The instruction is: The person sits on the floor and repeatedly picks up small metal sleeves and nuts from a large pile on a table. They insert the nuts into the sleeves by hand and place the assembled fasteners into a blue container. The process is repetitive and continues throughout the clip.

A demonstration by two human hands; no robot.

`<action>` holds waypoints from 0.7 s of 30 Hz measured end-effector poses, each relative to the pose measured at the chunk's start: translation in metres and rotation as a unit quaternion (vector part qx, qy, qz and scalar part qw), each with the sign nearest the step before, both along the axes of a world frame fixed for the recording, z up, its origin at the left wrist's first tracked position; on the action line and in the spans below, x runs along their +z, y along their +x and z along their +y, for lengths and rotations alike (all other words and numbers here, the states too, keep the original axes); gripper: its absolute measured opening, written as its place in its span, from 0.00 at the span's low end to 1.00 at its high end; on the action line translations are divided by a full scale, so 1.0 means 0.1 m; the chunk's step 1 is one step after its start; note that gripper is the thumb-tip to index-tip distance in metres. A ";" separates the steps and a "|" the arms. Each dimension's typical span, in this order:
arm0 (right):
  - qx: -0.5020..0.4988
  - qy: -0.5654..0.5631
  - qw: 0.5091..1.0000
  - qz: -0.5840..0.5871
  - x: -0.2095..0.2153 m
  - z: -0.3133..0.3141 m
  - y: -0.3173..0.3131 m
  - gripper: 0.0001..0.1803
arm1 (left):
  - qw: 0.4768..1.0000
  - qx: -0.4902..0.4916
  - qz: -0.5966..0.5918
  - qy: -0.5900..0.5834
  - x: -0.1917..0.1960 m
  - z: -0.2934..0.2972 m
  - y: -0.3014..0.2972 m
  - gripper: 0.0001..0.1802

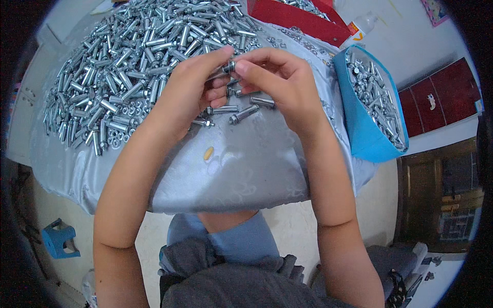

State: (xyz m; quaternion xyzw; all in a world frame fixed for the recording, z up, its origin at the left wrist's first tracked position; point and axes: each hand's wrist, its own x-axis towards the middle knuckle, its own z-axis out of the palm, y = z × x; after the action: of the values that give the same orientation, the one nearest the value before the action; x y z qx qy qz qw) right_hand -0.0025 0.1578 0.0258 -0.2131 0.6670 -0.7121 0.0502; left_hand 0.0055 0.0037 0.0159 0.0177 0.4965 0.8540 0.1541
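Head view: two bare hands meet above a cloth-covered table [205,187], both at one sleeve bolt
Sleeve bolt [229,67]: silver metal, raised between the hands, partly hidden by the fingers
Left hand [191,84]: fingers curled, gripping the sleeve bolt from the left, thumb raised above it
Right hand [287,82]: thumb and index finger pinching the right end of the sleeve bolt
Loose bolts [244,114]: several, lying on the cloth just below the hands, at differing angles
Bolt pile [138,56]: broad heap on the far left part of the table, beside the left hand
Nuts [119,136]: small group at the near edge of the bolt pile
Yellow oval piece [208,153]: on the cloth between the forearms
Blue bin [371,131]: at the right edge of the table, filled with similar bolts
Red box [303,25]: far right side, metal parts inside, clear bottle [363,24] beside it
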 end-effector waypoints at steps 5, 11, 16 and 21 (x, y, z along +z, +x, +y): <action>-0.037 0.046 0.992 0.111 -0.02 0.03 -0.02 0.08 | 0.997 -0.027 0.060 -0.038 -0.02 0.00 0.00 0.15; -0.141 0.074 0.982 0.098 0.10 0.28 -0.15 0.11 | 0.997 -0.053 0.052 -0.033 -0.04 -0.02 -0.02 0.15; -0.288 0.251 0.904 0.193 -0.10 0.48 -0.36 0.12 | 0.999 -0.029 0.035 -0.024 -0.05 0.00 -0.04 0.16; -0.283 0.322 0.875 0.225 -0.24 0.42 -0.42 0.12 | 1.000 -0.019 -0.017 0.013 -0.05 -0.01 -0.02 0.14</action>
State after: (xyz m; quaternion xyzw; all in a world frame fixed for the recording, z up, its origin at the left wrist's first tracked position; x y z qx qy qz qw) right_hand -0.0443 0.2000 0.0019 -0.1418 0.8845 -0.3747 -0.2390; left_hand 0.0031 0.0027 0.0105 0.0143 0.4822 0.8576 0.1783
